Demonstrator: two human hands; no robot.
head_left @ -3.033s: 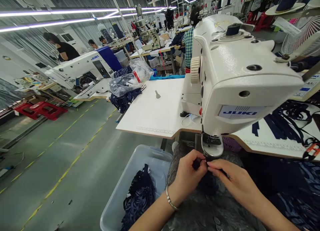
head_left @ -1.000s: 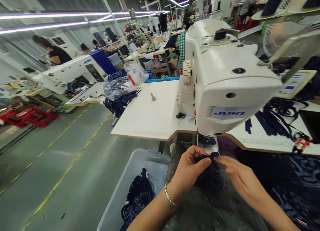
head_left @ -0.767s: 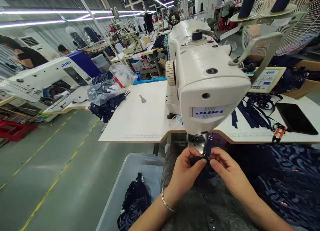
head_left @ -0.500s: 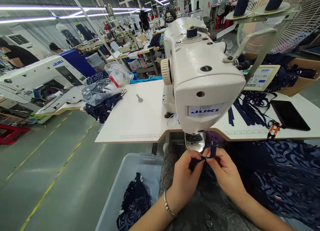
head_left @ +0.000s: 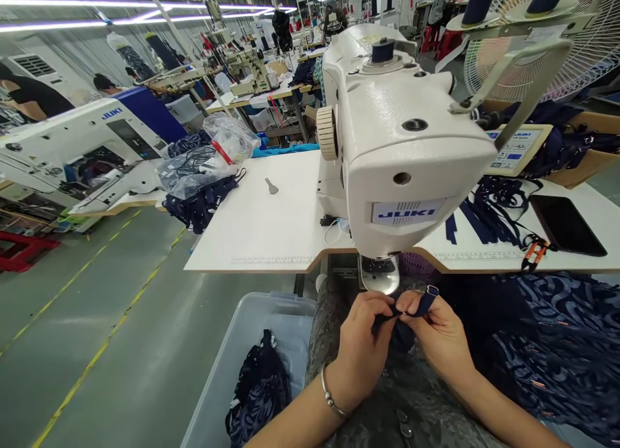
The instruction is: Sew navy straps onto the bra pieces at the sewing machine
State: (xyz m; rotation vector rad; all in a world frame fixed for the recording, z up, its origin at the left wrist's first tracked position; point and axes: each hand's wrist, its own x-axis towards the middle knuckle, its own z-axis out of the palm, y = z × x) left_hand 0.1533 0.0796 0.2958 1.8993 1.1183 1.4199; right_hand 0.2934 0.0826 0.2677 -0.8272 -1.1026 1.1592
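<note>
- Factory hall; white desk (head_left: 261, 235) carrying a sewing machine (head_left: 407, 157) (more machines behind).
- Left hand (head_left: 361, 341) and right hand (head_left: 438, 335): both sets of fingers pinch a navy strap (head_left: 421, 303), just below the presser foot (head_left: 380, 277).
- Strap not yet under the foot; dark pieces lie in the bin (head_left: 227, 383).

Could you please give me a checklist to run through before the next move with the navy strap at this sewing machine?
1. Left hand and right hand both pinch the narrow navy strap: ok.
2. Strap seated under the metal foot of the white JUKI sewing machine: not ok, held just short of it.
3. Needle raised: cannot tell, hidden.
4. Orange-handled snips at the white table front edge: ok.
5. Clear plastic bin in place beside the left forearm: ok.
</note>
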